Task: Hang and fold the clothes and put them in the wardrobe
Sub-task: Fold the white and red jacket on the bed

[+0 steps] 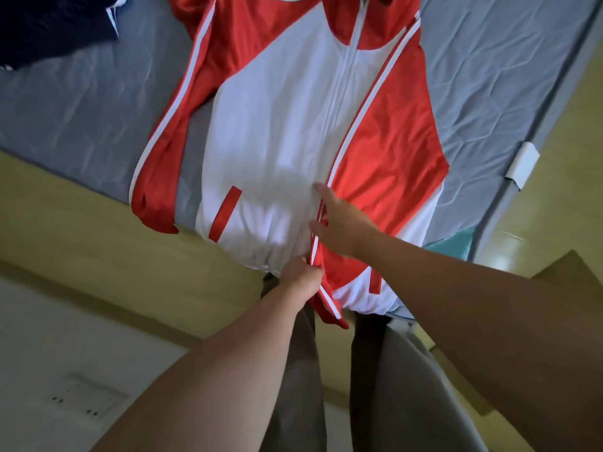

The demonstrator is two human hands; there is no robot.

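A red and white zip-up jacket (280, 132) lies face up on the grey mattress (489, 86), its hem hanging over the near edge. Its right sleeve is folded in across the body; the left sleeve lies alongside at the left. My left hand (301, 275) pinches the folded sleeve's cuff end at the hem. Above it, my right hand (339, 223) rests with fingers spread flat on the folded red sleeve, pressing it onto the white front.
A dark navy garment (55, 27) lies at the mattress's far left corner. A white tag (522, 164) sticks out from the mattress's right edge. The wooden bed frame (81, 210) runs under the mattress; my grey trousers are below.
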